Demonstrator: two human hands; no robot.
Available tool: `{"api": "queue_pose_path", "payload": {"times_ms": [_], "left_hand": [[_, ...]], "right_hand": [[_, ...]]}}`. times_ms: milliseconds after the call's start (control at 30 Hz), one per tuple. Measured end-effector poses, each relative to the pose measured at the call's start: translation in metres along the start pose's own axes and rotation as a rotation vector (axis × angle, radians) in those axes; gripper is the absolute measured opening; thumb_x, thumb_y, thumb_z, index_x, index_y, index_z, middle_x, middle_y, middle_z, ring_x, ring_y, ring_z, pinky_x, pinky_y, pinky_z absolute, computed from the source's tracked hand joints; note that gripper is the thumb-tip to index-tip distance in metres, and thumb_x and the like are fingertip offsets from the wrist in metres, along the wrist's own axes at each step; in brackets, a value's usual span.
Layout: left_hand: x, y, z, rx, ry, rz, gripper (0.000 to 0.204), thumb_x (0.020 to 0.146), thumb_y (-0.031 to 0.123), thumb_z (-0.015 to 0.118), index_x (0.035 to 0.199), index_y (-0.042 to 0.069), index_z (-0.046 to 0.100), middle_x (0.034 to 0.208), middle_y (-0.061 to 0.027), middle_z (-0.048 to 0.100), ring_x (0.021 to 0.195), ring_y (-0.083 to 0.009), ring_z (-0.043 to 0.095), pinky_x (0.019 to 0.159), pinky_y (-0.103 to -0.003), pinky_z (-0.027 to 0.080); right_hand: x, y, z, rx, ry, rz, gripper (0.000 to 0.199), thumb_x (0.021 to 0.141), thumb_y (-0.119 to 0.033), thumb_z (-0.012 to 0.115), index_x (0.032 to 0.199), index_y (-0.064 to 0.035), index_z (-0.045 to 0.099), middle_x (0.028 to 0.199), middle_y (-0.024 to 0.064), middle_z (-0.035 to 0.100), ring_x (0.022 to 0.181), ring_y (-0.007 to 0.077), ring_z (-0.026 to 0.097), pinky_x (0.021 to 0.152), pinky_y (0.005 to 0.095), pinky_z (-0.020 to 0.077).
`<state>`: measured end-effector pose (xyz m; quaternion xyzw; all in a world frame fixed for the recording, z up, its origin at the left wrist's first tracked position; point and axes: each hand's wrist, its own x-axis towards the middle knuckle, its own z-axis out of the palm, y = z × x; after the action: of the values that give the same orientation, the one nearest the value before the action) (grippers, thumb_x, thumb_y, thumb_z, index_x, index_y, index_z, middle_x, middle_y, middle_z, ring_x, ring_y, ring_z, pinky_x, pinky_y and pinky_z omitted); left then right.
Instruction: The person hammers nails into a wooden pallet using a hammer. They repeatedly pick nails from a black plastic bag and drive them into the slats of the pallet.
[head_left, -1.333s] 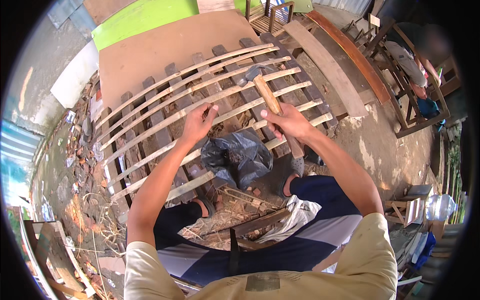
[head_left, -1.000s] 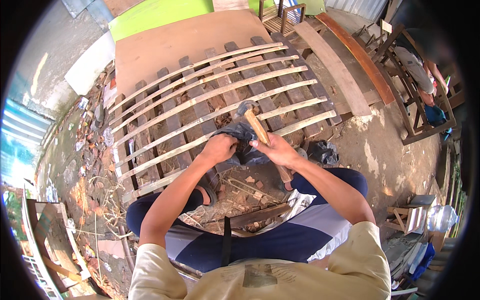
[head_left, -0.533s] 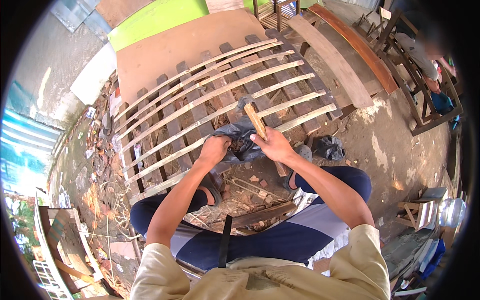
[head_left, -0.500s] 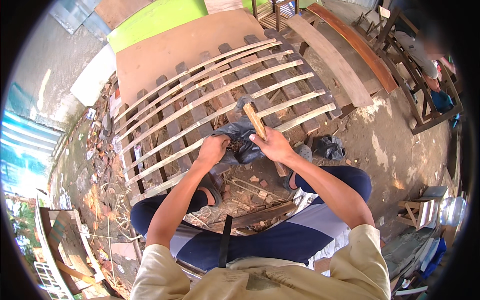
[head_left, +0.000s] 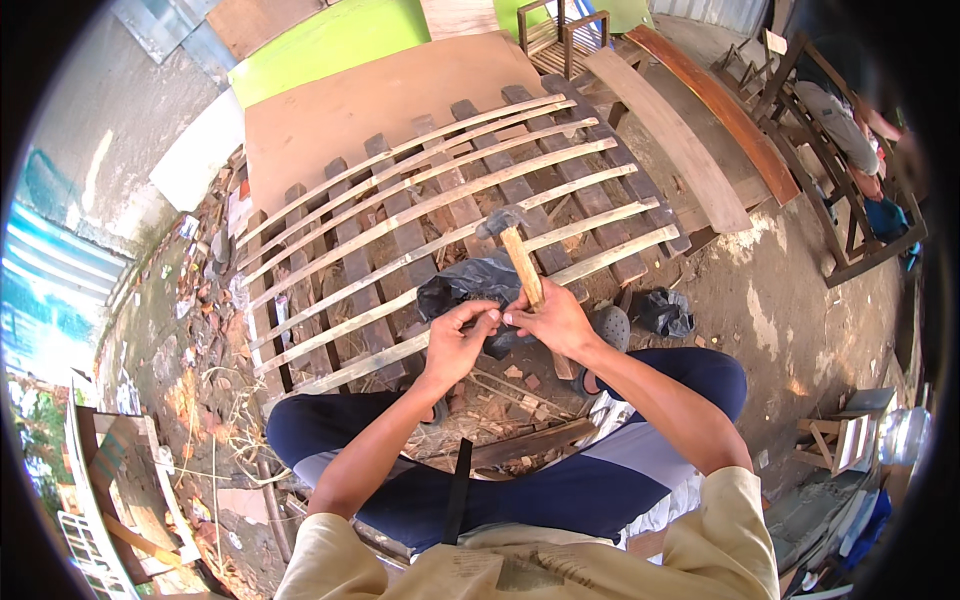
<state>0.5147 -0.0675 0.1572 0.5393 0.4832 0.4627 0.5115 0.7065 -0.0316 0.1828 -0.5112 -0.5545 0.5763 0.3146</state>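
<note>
My right hand [head_left: 556,320] is closed round a hammer [head_left: 523,265] with a pale wooden handle; its dark head points up and away from me. My left hand [head_left: 460,340] is pinched at thumb and fingertips, close to the right hand's fingertips. What it holds, if anything, is too small to name. Just beyond both hands lies a crumpled black plastic bag [head_left: 452,286], partly hidden by them. Under and past it spreads a rack of pale wooden slats [head_left: 400,222] laid across darker planks [head_left: 352,262].
A second black plastic bag [head_left: 667,312] sits on the ground beside my right shoe [head_left: 611,326]. Long boards [head_left: 680,140] lie at the far right, near another person's hand [head_left: 868,186] by a dark wooden frame [head_left: 850,262]. Wood scraps litter the ground between my legs.
My left hand has come out of the black bag toward me and met my right hand's fingertips. The hammer stays in my right hand, its head now clearer in view.
</note>
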Motion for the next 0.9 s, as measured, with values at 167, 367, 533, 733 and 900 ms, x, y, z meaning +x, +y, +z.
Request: {"api": "queue_pose_path", "payload": {"times_ms": [167,367,533,733,900], "left_hand": [[-0.015,-0.007,0.009,0.008,0.060,-0.016,0.018,0.097,0.012,0.068,0.110,0.000,0.071,0.092,-0.0042,0.072,0.079,-0.0061,0.063,0.069,-0.023,0.052],[-0.018,-0.010,0.014,-0.028,0.083,0.017,0.020,0.097,0.012,0.068,0.113,0.000,0.070,0.098,-0.0053,0.072,0.084,-0.0080,0.065,0.071,-0.024,0.054],[-0.015,0.013,0.011,-0.366,0.105,-0.111,0.027,0.097,0.010,0.068,0.119,-0.004,0.067,0.103,-0.0091,0.072,0.089,-0.0086,0.066,0.079,-0.025,0.057],[-0.008,0.015,0.001,-0.709,0.083,-0.463,0.023,0.098,0.020,0.067,0.113,0.002,0.068,0.103,-0.0063,0.071,0.093,-0.0155,0.070,0.084,-0.028,0.058],[0.020,0.019,-0.030,-0.405,0.150,-0.355,0.022,0.096,0.020,0.070,0.109,0.003,0.070,0.100,-0.0067,0.071,0.088,-0.0144,0.069,0.074,-0.030,0.060]], "right_hand": [[-0.010,-0.002,0.003,0.059,-0.031,0.105,0.028,0.086,-0.002,0.076,0.095,-0.0006,0.050,0.092,0.0086,0.066,0.084,0.0145,0.069,0.069,0.0278,0.0628],[-0.012,0.000,0.005,0.225,-0.017,0.158,0.030,0.083,0.003,0.077,0.098,0.0009,0.051,0.093,0.0091,0.063,0.082,0.0156,0.069,0.070,0.0281,0.0634],[-0.016,-0.028,0.007,0.126,0.003,0.126,0.032,0.083,0.002,0.077,0.098,0.0015,0.049,0.090,0.0095,0.065,0.077,0.0145,0.068,0.067,0.0267,0.0604],[0.002,-0.028,0.019,0.120,-0.015,0.009,0.030,0.087,0.001,0.075,0.101,0.0016,0.049,0.089,0.0117,0.068,0.081,0.0151,0.070,0.069,0.0271,0.0597],[0.023,-0.030,0.022,0.254,-0.012,0.071,0.026,0.089,0.003,0.071,0.102,0.0007,0.049,0.094,0.0122,0.067,0.085,0.0189,0.071,0.071,0.0301,0.0623]]}}
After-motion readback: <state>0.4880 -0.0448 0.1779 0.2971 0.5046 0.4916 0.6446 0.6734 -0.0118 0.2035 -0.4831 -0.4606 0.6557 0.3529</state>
